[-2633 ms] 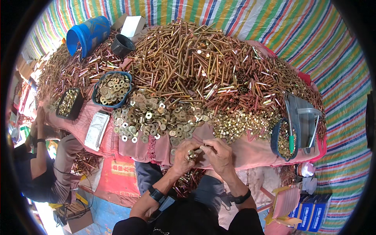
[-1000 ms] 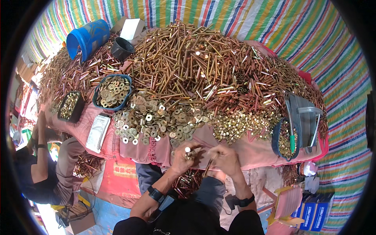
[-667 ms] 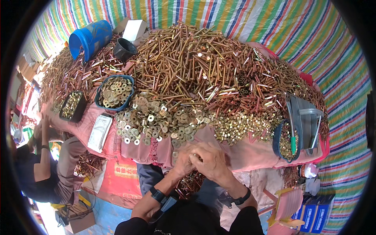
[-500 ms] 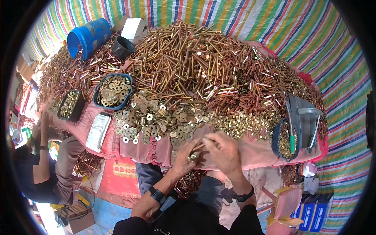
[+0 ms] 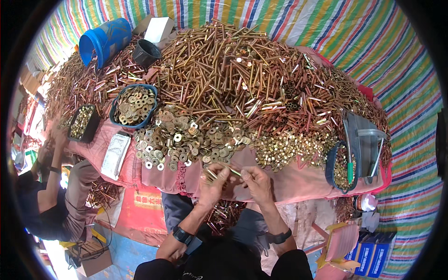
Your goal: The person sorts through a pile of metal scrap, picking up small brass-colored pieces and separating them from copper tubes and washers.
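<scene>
Close together at the near edge of the pink cloth, my left hand (image 5: pixel 213 186) and my right hand (image 5: pixel 257 185) are both closed. A thin brassy bolt (image 5: pixel 232 170) runs between my fingertips, gripped from both sides. Another shiny metal piece (image 5: pixel 211 174) shows in my left hand, partly hidden by the fingers. Just beyond my left hand spreads a pile of flat washers (image 5: pixel 186 140). Small brassy nuts (image 5: pixel 289 149) are heaped beyond my right hand. Behind both lies a large mound of long metal bolts and tubes (image 5: pixel 219 70).
A blue basin of washers (image 5: pixel 152 115) and a dark box of nuts (image 5: pixel 84 138) stand left. On the right is a blue container of nuts (image 5: pixel 330 175) beside a grey scoop-like bin (image 5: pixel 366 140). A blue bucket (image 5: pixel 105 42) lies at the back. A person (image 5: pixel 51 200) sits at left.
My right hand has come down and left, its fingers now on the bolt's end. My left hand has turned, and the bolt lies across between both hands.
</scene>
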Demonstrator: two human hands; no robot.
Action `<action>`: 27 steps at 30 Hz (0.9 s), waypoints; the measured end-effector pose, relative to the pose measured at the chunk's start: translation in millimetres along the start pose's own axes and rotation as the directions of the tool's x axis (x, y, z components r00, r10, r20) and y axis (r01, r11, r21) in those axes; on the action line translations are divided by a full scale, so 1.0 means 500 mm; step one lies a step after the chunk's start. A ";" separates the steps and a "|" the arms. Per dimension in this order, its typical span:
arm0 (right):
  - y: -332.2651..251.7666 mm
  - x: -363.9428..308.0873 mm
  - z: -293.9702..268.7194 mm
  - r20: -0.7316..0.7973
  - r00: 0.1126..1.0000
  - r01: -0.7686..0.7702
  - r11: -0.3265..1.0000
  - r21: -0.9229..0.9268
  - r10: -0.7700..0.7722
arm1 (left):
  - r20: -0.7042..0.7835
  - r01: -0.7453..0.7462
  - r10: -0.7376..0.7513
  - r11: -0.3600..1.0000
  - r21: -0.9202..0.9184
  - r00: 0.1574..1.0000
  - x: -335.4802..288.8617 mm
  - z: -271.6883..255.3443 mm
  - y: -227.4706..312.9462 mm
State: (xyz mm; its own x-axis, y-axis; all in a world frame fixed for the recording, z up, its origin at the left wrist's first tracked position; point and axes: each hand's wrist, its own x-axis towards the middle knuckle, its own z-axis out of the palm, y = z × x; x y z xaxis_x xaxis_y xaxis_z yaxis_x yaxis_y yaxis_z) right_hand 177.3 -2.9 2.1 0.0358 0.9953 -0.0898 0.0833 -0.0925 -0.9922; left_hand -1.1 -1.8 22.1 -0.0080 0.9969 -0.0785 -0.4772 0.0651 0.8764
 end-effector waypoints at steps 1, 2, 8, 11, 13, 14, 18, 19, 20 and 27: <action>-0.011 0.001 0.007 -0.052 0.996 0.060 0.992 -0.112 -0.066 | -0.002 -0.043 0.043 0.999 0.019 0.999 0.010 -0.013 0.021; -0.023 -0.001 0.015 -0.037 0.992 0.112 0.972 -0.205 -0.122 | 0.008 -0.087 0.087 0.996 0.035 0.996 0.018 -0.027 0.042; -0.070 -0.024 0.093 0.386 0.830 0.554 0.671 -0.493 -0.401 | -0.315 -0.329 0.316 0.944 0.012 0.895 0.043 -0.127 0.158; -0.066 -0.014 0.130 0.477 0.780 0.626 0.504 -0.595 -0.405 | -0.335 -0.412 0.393 0.911 0.018 0.856 0.031 -0.154 0.164; -0.060 -0.012 0.148 0.480 0.746 0.665 0.477 -0.575 -0.462 | -0.361 -0.394 0.368 0.919 0.002 0.857 0.022 -0.164 0.152; -0.057 -0.011 0.153 0.487 0.738 0.673 0.456 -0.582 -0.467 | -0.363 -0.395 0.362 0.918 -0.020 0.859 0.021 -0.169 0.146; -0.043 -0.020 0.160 0.504 0.715 0.690 0.372 -0.621 -0.484 | -0.410 -0.351 0.292 0.934 -0.074 0.864 0.019 -0.173 0.123; -0.038 -0.021 0.160 0.508 0.708 0.694 0.349 -0.629 -0.491 | -0.417 -0.352 0.305 0.935 -0.038 0.856 0.020 -0.172 0.119; -0.033 -0.020 0.160 0.522 0.702 0.701 0.340 -0.627 -0.485 | -0.420 -0.353 0.311 0.935 -0.025 0.853 0.020 -0.170 0.115; 0.006 -0.001 0.159 0.658 0.562 0.820 0.232 -0.523 -0.501 | -0.435 -0.327 0.328 0.942 0.080 0.839 0.004 -0.158 0.096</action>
State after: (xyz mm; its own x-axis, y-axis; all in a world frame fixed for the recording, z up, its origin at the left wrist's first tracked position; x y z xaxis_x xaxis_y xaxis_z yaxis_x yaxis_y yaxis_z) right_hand 98.3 -1.3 -7.5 -0.6772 0.6242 0.3896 0.5698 0.7799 -0.2590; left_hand -93.4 -0.1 26.7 -0.5455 0.8380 0.0152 -0.3761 -0.2609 0.8891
